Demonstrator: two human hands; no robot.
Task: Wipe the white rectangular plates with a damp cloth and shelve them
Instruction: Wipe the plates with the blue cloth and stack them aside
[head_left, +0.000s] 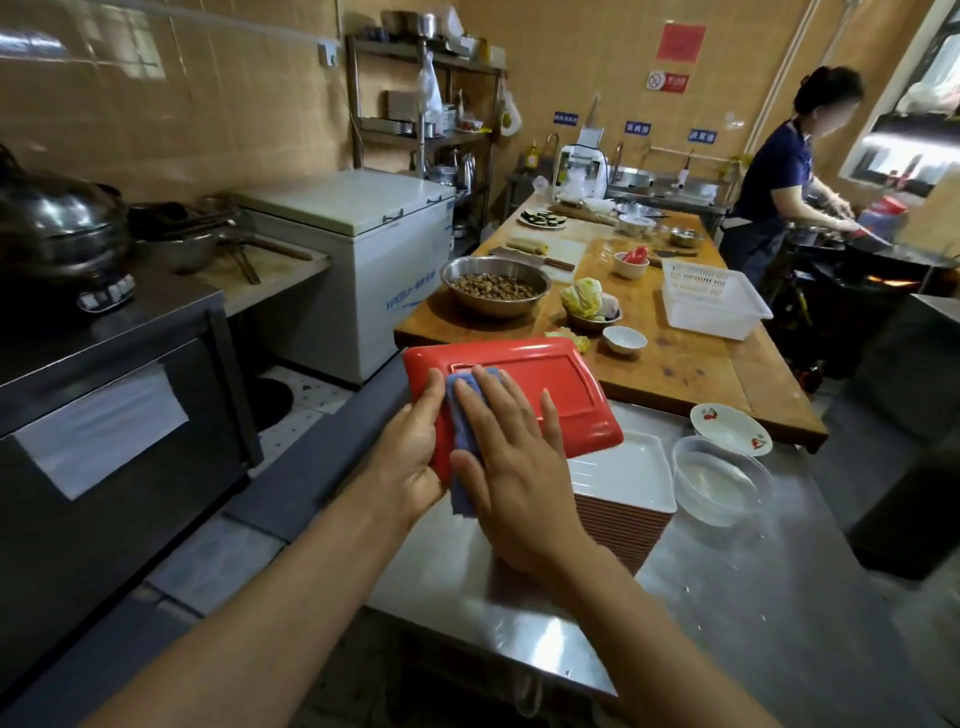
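My left hand (410, 452) grips the near left edge of a rectangular plate (550, 387) that shows its red underside, tilted up above the steel table. My right hand (509, 467) lies flat on that red surface, fingers spread, pressing a blue cloth (460, 410) against it. Part of the cloth hangs below the plate's edge. Under and right of the held plate stands a tall stack of plates (623, 478), white on top with red rims down its side.
A clear plastic container (719, 480) and a small flowered dish (730, 428) sit right of the stack on the steel table (753, 597). Beyond lies a wooden table (691, 364) with bowls, cabbage and a white basket. A person cooks at far right. Oven and freezer stand left.
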